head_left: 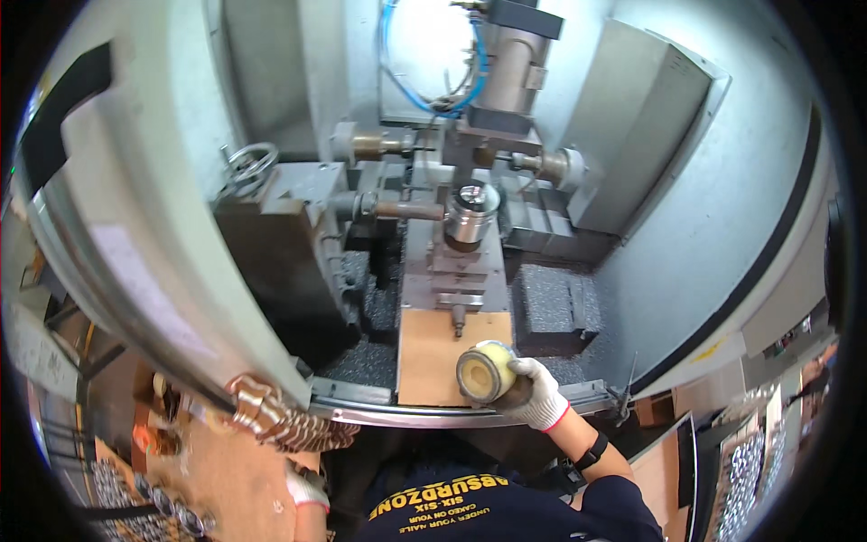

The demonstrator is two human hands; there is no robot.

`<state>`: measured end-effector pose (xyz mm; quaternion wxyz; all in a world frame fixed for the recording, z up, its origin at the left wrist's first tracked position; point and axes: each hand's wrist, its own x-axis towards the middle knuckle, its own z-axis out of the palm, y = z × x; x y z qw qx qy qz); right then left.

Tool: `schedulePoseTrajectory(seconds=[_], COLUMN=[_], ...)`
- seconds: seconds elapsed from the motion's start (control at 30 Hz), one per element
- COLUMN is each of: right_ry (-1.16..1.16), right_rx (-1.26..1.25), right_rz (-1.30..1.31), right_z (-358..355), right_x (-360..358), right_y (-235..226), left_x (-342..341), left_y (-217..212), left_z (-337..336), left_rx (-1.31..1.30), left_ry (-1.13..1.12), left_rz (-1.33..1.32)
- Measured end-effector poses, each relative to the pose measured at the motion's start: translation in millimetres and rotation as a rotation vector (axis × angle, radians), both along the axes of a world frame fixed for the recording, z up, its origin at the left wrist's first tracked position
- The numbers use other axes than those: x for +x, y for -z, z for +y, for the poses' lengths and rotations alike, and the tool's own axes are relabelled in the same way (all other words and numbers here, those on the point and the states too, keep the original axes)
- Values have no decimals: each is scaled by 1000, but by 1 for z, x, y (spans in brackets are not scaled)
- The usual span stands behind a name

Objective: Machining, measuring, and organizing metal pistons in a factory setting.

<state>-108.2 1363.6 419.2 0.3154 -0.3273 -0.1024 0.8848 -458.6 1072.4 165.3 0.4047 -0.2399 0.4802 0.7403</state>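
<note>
My right hand (pixel 539 394), gloved white, is clenched around a short cream-coloured cylinder (pixel 480 374), holding it over the brown board (pixel 433 348) at the machine's front edge. The machine's fixture (pixel 471 215) farther in already carries a shiny metal cylinder. My left hand (pixel 309 489) hangs low by the striped metal stack (pixel 287 417); whether it grips anything, I cannot tell.

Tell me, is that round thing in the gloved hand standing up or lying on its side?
On its side. The right hand holds the cylinder with its round end facing the camera.
</note>
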Motion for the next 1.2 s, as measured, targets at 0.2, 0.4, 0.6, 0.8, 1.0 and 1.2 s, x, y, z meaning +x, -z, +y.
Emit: schedulePoseTrajectory(seconds=[0.2, 0.4, 0.6, 0.8, 1.0, 1.2], right_ry=[35, 233, 95, 106, 128, -17], right_rx=[956, 1591, 1557, 1583, 1602, 1623], right_rz=[-651, -1418, -1609, -1618, -1551, -1498], right_z=[91, 209, 257, 264, 249, 85], right_x=[-2, -72, -96, -100, -86, 14], right_y=[-36, -88, -93, -88, -95, -108], left_x=[91, 115, 126, 125, 125, 124], left_y=[-151, -193, -175, -174, -171, -159], left_z=[72, 187, 209, 211, 207, 203], left_rx=[-86, 10, -250, -283, -276, -198], left_ry=[676, 688, 707, 732, 811, 835], left_rz=[1252, 2074, 2152, 2161, 2164, 2170])
